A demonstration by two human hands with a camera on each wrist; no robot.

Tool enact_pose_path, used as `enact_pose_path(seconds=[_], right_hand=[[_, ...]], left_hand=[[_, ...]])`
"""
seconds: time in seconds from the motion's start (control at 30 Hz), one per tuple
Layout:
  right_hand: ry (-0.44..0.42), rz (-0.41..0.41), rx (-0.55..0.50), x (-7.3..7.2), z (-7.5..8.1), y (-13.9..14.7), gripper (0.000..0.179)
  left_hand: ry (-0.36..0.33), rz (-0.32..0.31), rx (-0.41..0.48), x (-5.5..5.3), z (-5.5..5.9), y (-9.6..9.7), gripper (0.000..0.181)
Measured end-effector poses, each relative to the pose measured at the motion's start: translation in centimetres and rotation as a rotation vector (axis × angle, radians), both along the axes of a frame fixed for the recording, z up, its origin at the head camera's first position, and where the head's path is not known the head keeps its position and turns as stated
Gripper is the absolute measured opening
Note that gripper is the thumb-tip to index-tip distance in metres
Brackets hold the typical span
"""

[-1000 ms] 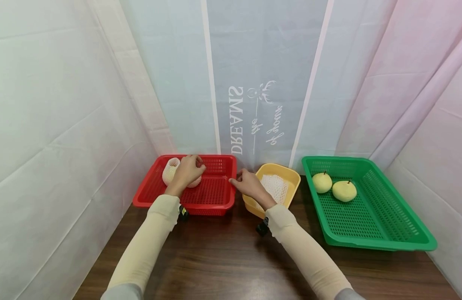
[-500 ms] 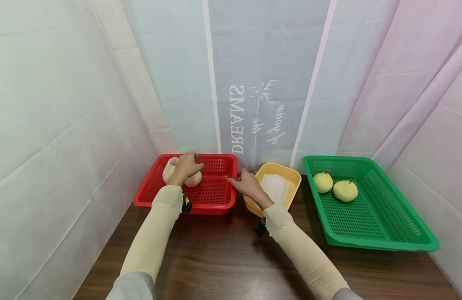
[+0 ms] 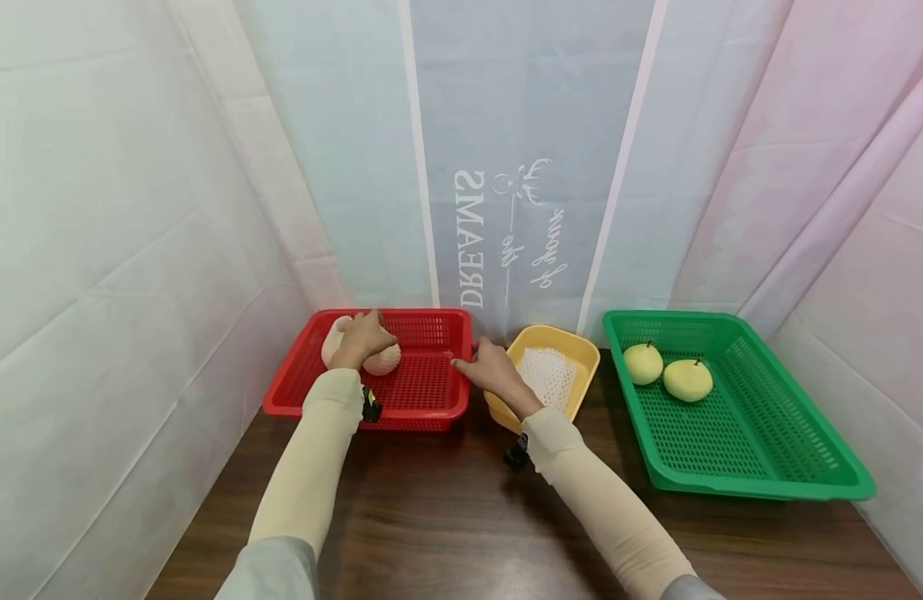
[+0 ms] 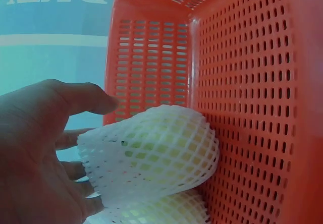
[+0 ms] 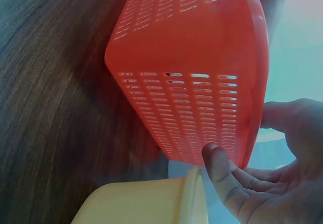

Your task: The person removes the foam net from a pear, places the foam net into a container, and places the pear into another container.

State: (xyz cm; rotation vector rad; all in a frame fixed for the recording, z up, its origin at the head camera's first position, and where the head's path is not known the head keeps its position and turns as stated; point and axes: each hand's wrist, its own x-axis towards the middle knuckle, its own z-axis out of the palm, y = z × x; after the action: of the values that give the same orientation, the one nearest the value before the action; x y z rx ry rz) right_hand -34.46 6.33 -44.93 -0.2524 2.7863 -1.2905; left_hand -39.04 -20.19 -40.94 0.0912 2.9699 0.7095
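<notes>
My left hand [image 3: 364, 336] is inside the red basket [image 3: 431, 379], over pears in white foam netting. In the left wrist view, my fingers lie beside the loose end of the netting around one netted pear [image 4: 174, 148], the uppermost digit stretched out just above it. A second netted pear [image 4: 171, 209] lies below, partly cut off by the frame. At the basket's right side my right hand [image 3: 497, 373] holds the rim, one digit inside and another against the outer wall [image 5: 186, 103].
Right of the basket stands a yellow tray [image 3: 587, 367] with empty white foam nets [image 3: 549, 375]. A green basket [image 3: 761, 475] at the right holds two bare pears, one pear [image 3: 644, 364] left of the other pear [image 3: 688, 381]. A curtain [image 3: 536, 100] hangs behind the wooden table [image 3: 431, 517].
My left hand has shifted slightly left over the netted pears. The right hand stays at the red basket's rim.
</notes>
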Motion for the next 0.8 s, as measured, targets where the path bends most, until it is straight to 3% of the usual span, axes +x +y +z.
enact_pose_path(seconds=[0.2, 0.37, 0.47, 0.6, 0.8], right_hand=[[-0.001, -0.006, -0.015, 0.10, 0.06, -0.11, 0.047], [-0.011, -0.006, -0.030, 0.15, -0.05, -0.11, 0.047], [-0.027, -0.001, -0.049, 0.27, -0.18, -0.12, 0.047], [-0.046, 0.007, -0.074, 0.41, -0.28, -0.16, 0.046], [-0.041, 0.000, -0.082, 0.35, -0.32, -0.20, 0.046]], left_hand=[[-0.144, 0.025, 0.011, 0.10, 0.30, -0.13, 0.074], [-0.208, 0.018, 0.013, 0.56, 0.55, -0.11, 0.084], [-0.196, 0.021, -0.031, 0.52, 0.28, -0.04, 0.077], [-0.129, 0.019, -0.118, 0.26, 0.06, 0.11, 0.060], [-0.063, 0.005, -0.159, -0.26, -0.05, 0.34, 0.044]])
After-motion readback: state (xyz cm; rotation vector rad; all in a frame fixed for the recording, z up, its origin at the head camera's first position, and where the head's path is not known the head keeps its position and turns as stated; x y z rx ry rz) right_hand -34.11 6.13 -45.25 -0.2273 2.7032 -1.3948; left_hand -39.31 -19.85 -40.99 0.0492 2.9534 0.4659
